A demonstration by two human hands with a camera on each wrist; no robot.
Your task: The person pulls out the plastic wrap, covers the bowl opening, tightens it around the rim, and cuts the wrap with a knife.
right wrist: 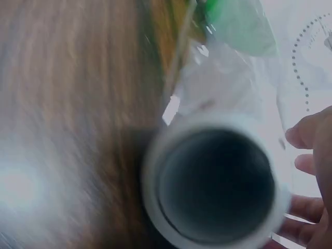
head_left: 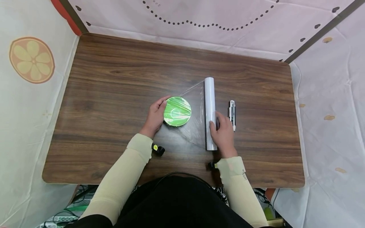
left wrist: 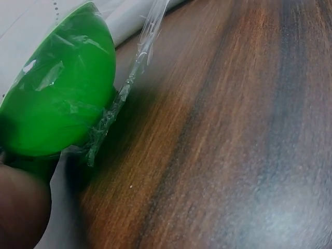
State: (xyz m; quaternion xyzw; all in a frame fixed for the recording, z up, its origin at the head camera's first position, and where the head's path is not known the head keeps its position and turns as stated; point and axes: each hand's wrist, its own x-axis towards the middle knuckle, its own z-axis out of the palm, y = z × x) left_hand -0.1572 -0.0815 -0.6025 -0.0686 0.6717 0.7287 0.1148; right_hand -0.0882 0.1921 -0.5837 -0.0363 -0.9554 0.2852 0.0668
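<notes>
A round green bowl (head_left: 177, 111) has clear cling film stretched over it, with wrinkles and glare on its surface. My left hand (head_left: 155, 115) grips the bowl's left edge, thumb near the rim. In the left wrist view the bowl (left wrist: 67, 88) is tilted, and gathered film (left wrist: 116, 106) hangs along its side. Clear film (head_left: 194, 117) spans from the bowl to a white roll of cling film (head_left: 210, 104). My right hand (head_left: 223, 134) holds the roll's lower right side, thumb on top. The roll's hollow end (right wrist: 215, 181) faces the right wrist camera.
A silver and black utility knife (head_left: 232, 115) lies just right of the roll. The brown wooden table (head_left: 114, 79) is enclosed by pale printed fabric (head_left: 185, 31) at the back and on both sides.
</notes>
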